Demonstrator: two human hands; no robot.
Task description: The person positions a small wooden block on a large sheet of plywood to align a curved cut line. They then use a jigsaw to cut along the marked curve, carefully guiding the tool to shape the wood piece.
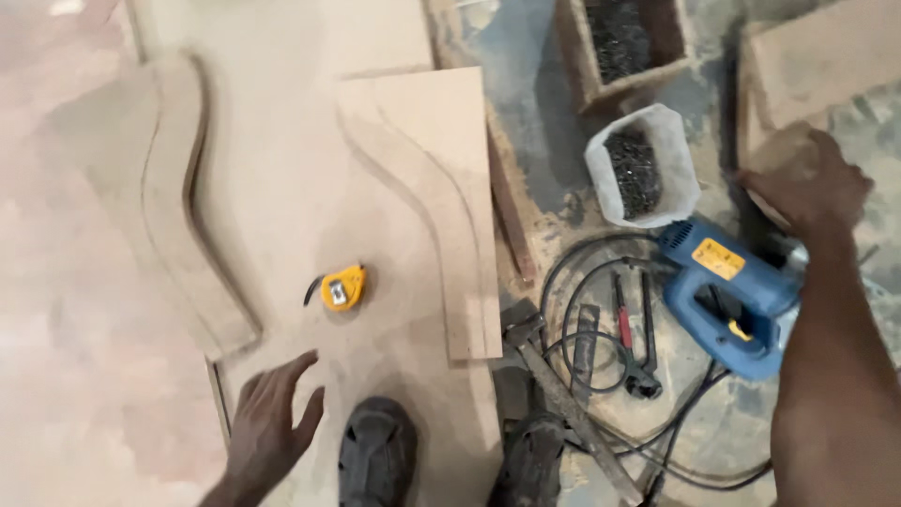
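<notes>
From the head view, I judge the cutting work well along: two curved pieces lie already sawn out of the sheet, one curved strip (183, 216) at the left and a curved panel (441, 197) in the middle, both resting on the big fibreboard sheet (282, 141) spread on the floor. What is left I cannot read from here; no fresh pencil line shows clearly.

My left hand (272, 422) hovers low over the sheet, fingers (298, 368) spread wide and holding nothing; the yellow tape measure (343, 287) lies near it, apart from the fingertips. My right hand (812, 183) reaches to the far right and rests on the edge of a board offcut (817, 56); the fingers are curled over it, but I cannot tell whether they truly grip it or only press.

The blue jigsaw (727, 296) lies on the floor just beside my right forearm, untouched, its black cable (582, 282) looped around red-handled pincers (633, 338). A white tub of nails (643, 169) stands just above the saw.
</notes>
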